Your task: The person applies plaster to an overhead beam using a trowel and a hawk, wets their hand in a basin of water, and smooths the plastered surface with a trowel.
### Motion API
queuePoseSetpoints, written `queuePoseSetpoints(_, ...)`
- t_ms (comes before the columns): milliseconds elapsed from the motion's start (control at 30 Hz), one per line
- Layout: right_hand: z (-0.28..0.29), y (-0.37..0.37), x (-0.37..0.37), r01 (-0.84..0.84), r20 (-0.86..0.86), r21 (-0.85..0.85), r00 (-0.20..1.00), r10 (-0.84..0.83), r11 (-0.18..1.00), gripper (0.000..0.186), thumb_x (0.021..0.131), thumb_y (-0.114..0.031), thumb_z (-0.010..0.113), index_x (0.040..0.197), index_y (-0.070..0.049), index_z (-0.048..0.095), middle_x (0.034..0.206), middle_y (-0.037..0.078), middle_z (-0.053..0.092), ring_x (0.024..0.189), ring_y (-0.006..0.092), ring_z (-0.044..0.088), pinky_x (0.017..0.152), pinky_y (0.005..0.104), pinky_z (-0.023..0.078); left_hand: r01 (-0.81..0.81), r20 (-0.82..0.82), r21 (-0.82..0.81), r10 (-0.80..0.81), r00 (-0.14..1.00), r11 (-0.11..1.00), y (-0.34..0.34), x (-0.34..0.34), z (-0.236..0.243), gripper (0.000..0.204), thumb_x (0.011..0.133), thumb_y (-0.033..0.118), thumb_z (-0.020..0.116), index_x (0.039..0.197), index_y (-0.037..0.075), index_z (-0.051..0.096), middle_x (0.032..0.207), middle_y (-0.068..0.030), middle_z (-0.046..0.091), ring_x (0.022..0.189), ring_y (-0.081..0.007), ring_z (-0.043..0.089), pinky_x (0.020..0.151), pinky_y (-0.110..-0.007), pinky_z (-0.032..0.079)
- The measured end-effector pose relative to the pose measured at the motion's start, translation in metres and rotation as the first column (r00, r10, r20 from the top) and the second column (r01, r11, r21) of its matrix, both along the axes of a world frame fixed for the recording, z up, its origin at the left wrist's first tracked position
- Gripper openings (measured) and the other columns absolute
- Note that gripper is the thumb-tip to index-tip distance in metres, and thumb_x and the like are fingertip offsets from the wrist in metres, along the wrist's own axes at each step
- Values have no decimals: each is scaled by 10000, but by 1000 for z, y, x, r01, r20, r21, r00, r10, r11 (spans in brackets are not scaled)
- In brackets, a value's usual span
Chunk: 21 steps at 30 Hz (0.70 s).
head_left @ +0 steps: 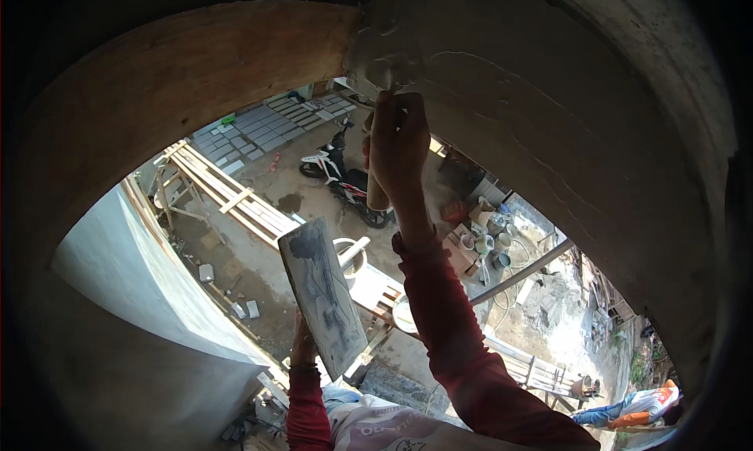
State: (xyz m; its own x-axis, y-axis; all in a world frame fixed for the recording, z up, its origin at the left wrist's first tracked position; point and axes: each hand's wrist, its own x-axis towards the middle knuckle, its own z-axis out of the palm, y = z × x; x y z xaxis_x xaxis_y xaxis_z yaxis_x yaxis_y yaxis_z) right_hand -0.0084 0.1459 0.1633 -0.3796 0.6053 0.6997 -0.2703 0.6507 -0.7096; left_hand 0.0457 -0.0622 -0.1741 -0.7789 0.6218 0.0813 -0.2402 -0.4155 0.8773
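Note:
My right hand [401,141] is raised, its fingers wrapped round the wooden handle of a trowel [378,197]. The trowel's blade, dim in the shadow, is up against the grey plaster [502,114] overhead, beside the end of a curved wooden board [212,55]. Lower and to the left, my left hand [303,340] holds a flat rectangular plasterer's hawk [321,294] with wet grey smears on its face. The hawk is tilted and covers most of that hand's fingers.
Below runs a plank scaffold [235,194], with a bucket [350,256] and a round white container [404,314] on it. A motorbike [345,176] stands on the ground. Pots and boxes [482,239] lie to its right. Another person [635,408] is at lower right. A curved pale wall [157,270] rises left.

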Motion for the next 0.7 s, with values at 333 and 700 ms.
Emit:
queuePoseSetpoints(333,-43,-28,53,103,101,-79,990,-95,992,158,913,-151,537,902,-31,436,668,157,580,594,312,618,544,367,451,58,234,-5,-55,971,998,5,7,25,590,903,370,461,1401,94,308,1271,-104,472,1114,-242,516,901,-370,467)
queuePoseSetpoints(700,35,4,-59,314,-411,209,888,-208,926,202,843,-185,606,836,-14,499,707,133,598,481,220,575,494,374,462,-9,36,-4,9,999,1000,0,17,18,600,892,325,476,1409,74,301,1312,-123,436,1188,-243,463,954,-390,430)
